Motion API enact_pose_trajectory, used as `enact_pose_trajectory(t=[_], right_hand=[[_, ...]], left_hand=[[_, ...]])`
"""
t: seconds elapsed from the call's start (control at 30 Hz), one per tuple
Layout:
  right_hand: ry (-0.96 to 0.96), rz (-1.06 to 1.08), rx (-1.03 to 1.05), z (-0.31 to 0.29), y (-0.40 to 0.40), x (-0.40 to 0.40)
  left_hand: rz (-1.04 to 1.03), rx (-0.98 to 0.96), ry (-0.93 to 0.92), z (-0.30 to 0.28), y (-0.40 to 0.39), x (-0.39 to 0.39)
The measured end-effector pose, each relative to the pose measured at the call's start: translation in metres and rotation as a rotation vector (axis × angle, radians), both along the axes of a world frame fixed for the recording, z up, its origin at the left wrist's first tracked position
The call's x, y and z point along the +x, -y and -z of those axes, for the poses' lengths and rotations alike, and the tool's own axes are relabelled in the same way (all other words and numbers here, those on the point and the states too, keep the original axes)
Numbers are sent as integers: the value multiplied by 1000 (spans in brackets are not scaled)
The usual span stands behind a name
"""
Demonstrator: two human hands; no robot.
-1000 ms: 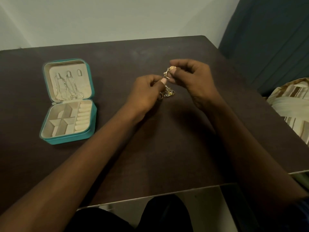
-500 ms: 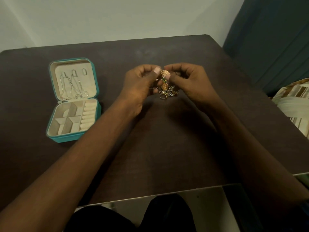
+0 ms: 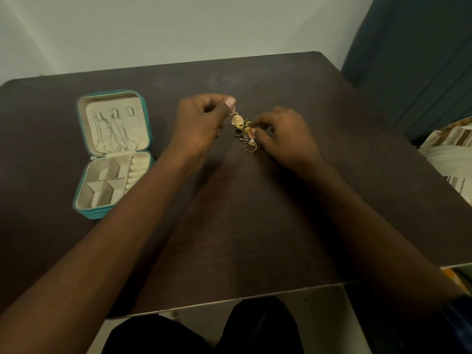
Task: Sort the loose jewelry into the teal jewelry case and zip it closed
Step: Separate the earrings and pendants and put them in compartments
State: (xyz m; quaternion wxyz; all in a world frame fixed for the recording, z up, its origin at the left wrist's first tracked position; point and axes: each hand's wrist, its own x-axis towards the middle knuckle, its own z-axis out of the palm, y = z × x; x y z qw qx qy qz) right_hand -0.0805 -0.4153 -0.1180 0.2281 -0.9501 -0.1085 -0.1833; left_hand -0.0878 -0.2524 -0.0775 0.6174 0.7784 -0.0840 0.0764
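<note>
The teal jewelry case (image 3: pixel 84 210) lies open at the left of the dark table, its cream lid holding thin chains (image 3: pixel 112 134) on hooks and its base split into compartments and ring rolls. My left hand (image 3: pixel 201 121) pinches the top of a gold bell-shaped earring (image 3: pixel 237 119), which hangs just above the table. Beside it lies a small pile of loose jewelry (image 3: pixel 246 139) with gold rings. My right hand (image 3: pixel 283 134) reaches into that pile, its fingertips curled on a gold piece (image 3: pixel 249 131).
The dark wooden table (image 3: pixel 255 213) ends in a front edge close to my lap. A striped cushion (image 3: pixel 454 154) sits off the right edge, with a blue curtain (image 3: pixel 421 60) behind it and a pale wall at the back.
My hands have drawn apart. The left hand keeps the bell earring and has shifted left, while the right hand has let go of it and dropped to the pile on the table.
</note>
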Motion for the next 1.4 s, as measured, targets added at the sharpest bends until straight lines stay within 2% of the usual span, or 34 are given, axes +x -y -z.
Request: enact_pose_trajectory(t=[0.17, 0.3, 0.5, 0.63, 0.77, 1.03, 1.2, 1.33, 1.4], right_hand=[[38, 85, -41, -2, -1, -2], [80, 129, 224, -7, -1, -5], [-5, 109, 679, -25, -3, -13], [-92, 4, 823, -44, -4, -23], [-136, -57, 922, -56, -9, -37], [-110, -123, 946, -76, -23, -71], [-119, -198, 832, -92, -37, -95], [-119, -267, 705, -107, -53, -114], [-147, -312, 732, -111, -63, -123]], left_hand=[[5, -11, -8, 0, -2, -4], [8, -45, -59, 1, -1, -9], [17, 36, -211, 0, -2, -15], [120, -28, -361, -5, 2, -24], [156, -3, -340, -14, 6, -35], [145, 14, -188, -45, -12, -59], [209, 172, -35, -75, -37, -76], [234, 270, 18, -97, -57, -91], [222, 317, 28, -106, -69, -98]])
